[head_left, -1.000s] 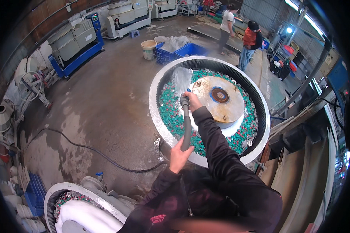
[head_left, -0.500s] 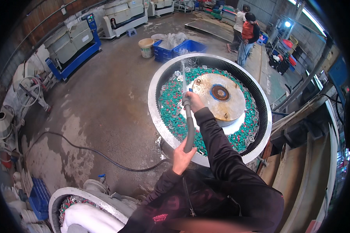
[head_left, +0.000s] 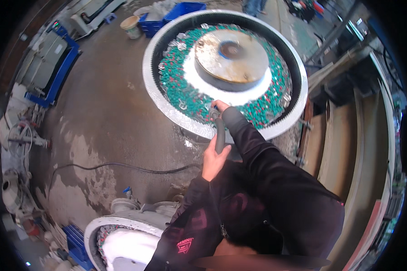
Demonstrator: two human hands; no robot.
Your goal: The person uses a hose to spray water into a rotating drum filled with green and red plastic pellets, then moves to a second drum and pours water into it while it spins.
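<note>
A grey hose (head_left: 220,137) runs up from my body, with a nozzle (head_left: 214,113) at its end over the near rim of a large round bowl (head_left: 160,103). My right hand (head_left: 222,107) is closed round the nozzle end. Lower down, my left hand (head_left: 213,160) grips the hose with its thumb along it. Inside the bowl, green and red chips (head_left: 174,74) with clear, frame-like pieces (head_left: 182,46) among them ring a white centre. On that centre sits a rusty metal disc (head_left: 208,54). I cannot make out a water jet.
A second bowl (head_left: 91,235) with a white centre stands at the lower left. A dark hose (head_left: 122,165) crosses the wet floor. Blue crates (head_left: 181,11) and a bucket (head_left: 130,28) stand beyond the large bowl. Metal panels (head_left: 339,140) flank my right side.
Both hands have drawn the hose and nozzle back toward my body, to the bowl's near rim. The jet seen earlier no longer shows. The view has tilted downward.
</note>
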